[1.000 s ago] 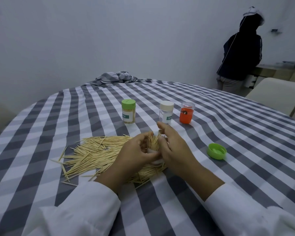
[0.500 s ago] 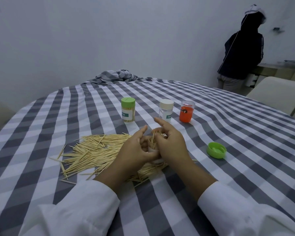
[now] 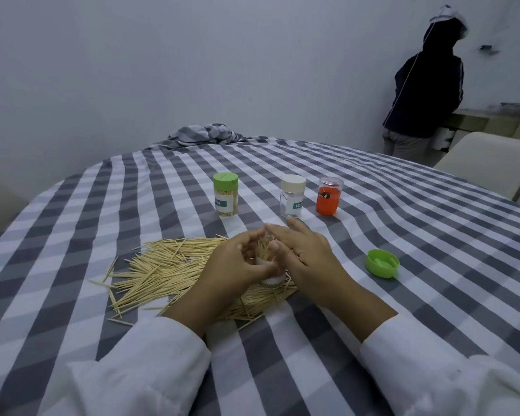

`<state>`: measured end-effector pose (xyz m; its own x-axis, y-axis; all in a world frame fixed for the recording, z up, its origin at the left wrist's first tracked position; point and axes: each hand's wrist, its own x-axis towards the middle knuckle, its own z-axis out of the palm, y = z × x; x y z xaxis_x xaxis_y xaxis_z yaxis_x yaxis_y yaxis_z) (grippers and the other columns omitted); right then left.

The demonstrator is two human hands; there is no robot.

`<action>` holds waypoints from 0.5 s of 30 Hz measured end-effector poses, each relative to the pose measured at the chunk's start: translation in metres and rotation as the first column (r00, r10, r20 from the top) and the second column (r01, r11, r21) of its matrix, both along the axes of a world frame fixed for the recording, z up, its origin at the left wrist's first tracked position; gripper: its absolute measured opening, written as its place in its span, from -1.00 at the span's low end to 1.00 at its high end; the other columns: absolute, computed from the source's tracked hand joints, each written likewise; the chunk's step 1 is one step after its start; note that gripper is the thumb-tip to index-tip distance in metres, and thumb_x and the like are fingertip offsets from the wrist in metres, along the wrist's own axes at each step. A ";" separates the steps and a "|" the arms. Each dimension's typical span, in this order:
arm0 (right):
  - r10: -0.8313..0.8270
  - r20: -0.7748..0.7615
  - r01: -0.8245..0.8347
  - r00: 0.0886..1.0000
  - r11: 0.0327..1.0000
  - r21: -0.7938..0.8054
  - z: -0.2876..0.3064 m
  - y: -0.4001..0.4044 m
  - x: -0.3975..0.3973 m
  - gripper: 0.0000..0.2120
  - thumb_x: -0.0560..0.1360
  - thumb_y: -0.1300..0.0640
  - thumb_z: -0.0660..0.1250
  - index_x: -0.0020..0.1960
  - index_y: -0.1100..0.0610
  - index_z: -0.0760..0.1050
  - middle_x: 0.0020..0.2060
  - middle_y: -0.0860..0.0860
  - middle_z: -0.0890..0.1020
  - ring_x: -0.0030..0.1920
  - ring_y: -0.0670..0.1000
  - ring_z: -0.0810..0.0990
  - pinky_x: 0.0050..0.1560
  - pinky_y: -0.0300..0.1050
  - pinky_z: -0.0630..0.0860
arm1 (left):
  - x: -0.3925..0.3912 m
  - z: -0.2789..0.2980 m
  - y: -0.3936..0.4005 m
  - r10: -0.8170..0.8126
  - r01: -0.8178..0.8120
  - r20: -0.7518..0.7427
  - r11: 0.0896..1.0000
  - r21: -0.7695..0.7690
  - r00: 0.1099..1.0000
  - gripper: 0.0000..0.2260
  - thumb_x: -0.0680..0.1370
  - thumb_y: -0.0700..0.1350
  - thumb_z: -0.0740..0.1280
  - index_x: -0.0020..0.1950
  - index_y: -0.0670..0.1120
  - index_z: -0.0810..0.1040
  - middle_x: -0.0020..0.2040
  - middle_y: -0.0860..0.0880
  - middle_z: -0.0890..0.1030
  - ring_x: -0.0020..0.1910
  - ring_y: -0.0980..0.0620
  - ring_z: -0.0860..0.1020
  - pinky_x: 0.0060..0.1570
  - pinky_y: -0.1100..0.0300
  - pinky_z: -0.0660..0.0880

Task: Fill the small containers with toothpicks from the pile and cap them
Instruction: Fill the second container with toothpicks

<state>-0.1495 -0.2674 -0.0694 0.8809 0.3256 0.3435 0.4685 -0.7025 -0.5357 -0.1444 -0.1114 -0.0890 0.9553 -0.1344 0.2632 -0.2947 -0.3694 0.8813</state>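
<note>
Two hands meet over the pile (image 3: 174, 265) on the desk (image 3: 403, 235): our left hand (image 3: 234, 265) grips the open container (image 3: 269, 270) to keep it upright, while our right hand (image 3: 305, 255), fingers straight, steadies the toothpicks (image 3: 264, 250) standing inside; the green cap (image 3: 382, 263) waits nearby

The white label on the green-capped container (image 3: 226, 194) shows only the letters "ICK", and the label on the white-capped container (image 3: 292, 196) reads "TOO".
</note>
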 end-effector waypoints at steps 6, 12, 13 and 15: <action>0.045 -0.099 -0.053 0.994 0.996 -0.073 0.003 0.001 -0.001 -0.56 0.63 -0.08 -0.04 0.49 -0.09 0.14 0.50 -0.18 0.10 0.46 -0.22 -0.14 0.48 0.12 -0.14 | -0.001 0.001 0.001 -0.002 0.002 -0.023 1.000 -0.004 1.000 -0.43 0.31 -0.10 0.57 0.28 0.08 0.49 0.02 0.18 0.62 0.01 0.23 0.60 0.00 0.27 0.57; 0.042 -0.254 0.006 0.966 0.983 0.184 0.015 -0.012 -0.001 -0.61 0.61 -0.03 0.09 0.43 -0.08 0.28 0.42 -0.06 0.34 0.39 -0.08 0.28 0.33 -0.08 0.27 | 0.001 0.004 0.002 0.009 -0.010 -0.060 1.000 -0.017 0.998 -0.33 0.29 -0.11 0.59 0.36 0.01 0.44 0.03 0.20 0.57 -0.09 0.38 0.52 -0.14 0.46 0.51; 0.026 -0.306 0.030 0.952 0.984 0.177 0.018 -0.018 0.000 -0.61 0.61 0.02 0.14 0.43 -0.06 0.28 0.38 -0.04 0.39 0.33 -0.07 0.36 0.24 -0.14 0.34 | 0.001 0.004 0.003 0.013 -0.014 -0.062 1.000 -0.018 0.998 -0.30 0.29 -0.11 0.59 0.38 0.00 0.43 0.07 0.16 0.57 -0.08 0.38 0.51 -0.14 0.47 0.51; -0.055 -0.411 0.045 0.910 0.998 -0.035 0.023 -0.032 0.004 -0.56 0.57 0.11 0.23 0.43 -0.04 0.29 0.31 -0.04 0.45 0.25 -0.04 0.43 0.14 -0.16 0.42 | 0.002 0.006 0.005 0.024 -0.026 -0.066 0.999 -0.026 0.998 -0.29 0.28 -0.11 0.59 0.39 -0.02 0.42 0.05 0.15 0.55 -0.09 0.39 0.49 -0.17 0.53 0.47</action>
<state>-0.1450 -0.2998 -0.0463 0.9577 0.2813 -0.0604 0.1744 -0.7345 -0.6558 -0.1426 -0.1068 -0.0834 0.9736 -0.1040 0.2032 -0.2271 -0.3515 0.9082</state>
